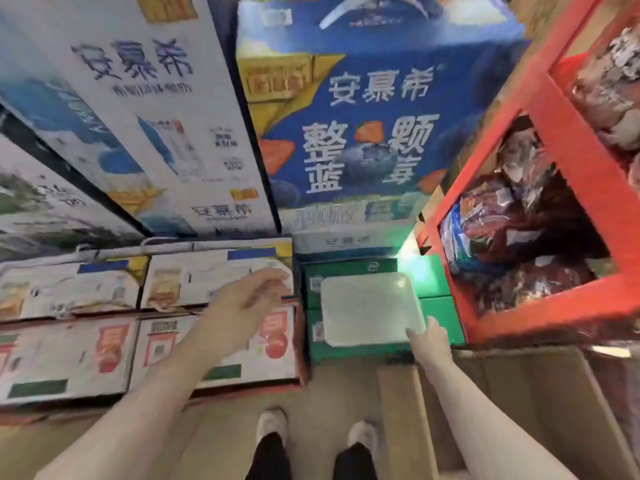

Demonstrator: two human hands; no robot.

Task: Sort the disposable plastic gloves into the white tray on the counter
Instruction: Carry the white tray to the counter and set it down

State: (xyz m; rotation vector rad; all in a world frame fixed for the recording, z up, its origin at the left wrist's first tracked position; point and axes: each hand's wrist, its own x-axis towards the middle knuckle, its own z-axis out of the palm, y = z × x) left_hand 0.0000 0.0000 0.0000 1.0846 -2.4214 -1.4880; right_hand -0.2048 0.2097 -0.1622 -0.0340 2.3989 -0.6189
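Observation:
A white tray point(367, 306) lies flat on top of green cartons point(436, 310), right of centre. My right hand point(431, 336) grips the tray's near right corner. My left hand point(242, 303) hovers over white printed cartons to the left of the tray, fingers loosely spread and holding nothing. The picture is blurred. I see no plastic gloves anywhere.
Tall blue and white drink cartons point(363, 133) are stacked behind the tray. Flat white cartons point(104, 323) fill the left side. A red shelf frame point(571, 174) with packaged goods stands at the right. A brown cardboard box point(519, 393) sits below it. My shoes point(273, 422) are on the floor.

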